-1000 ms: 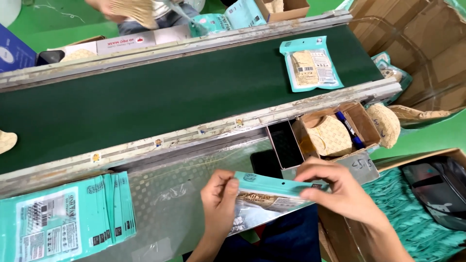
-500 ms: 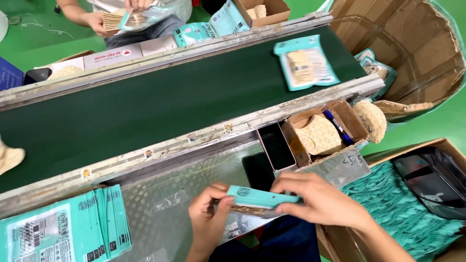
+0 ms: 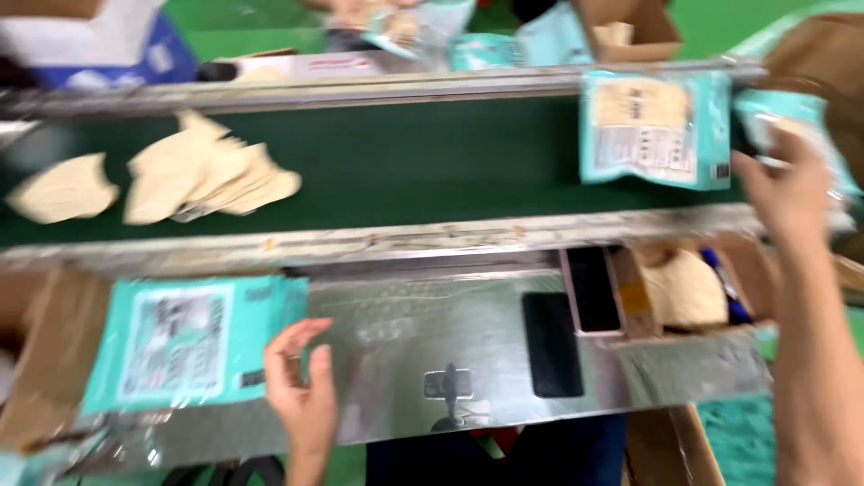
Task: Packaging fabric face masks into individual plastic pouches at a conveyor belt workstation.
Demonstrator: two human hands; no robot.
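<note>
1. There is one view only, from a camera worn on the person's head, so no second view shares the scene.
2. It looks steeply down and forward over the steel counter [image 3: 468, 342] to the green belt [image 3: 405, 171] running across the frame from side to side.
3. It sits close: the left hand [image 3: 301, 387] rises from the bottom edge and the right hand [image 3: 787, 193] reaches in at the right edge.
4. The picture is smeared by motion blur.

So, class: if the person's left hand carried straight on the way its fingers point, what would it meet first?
The left hand points up and left; it would probably meet the stack of teal packets beside it first, though motion blur hides any gap.
</note>
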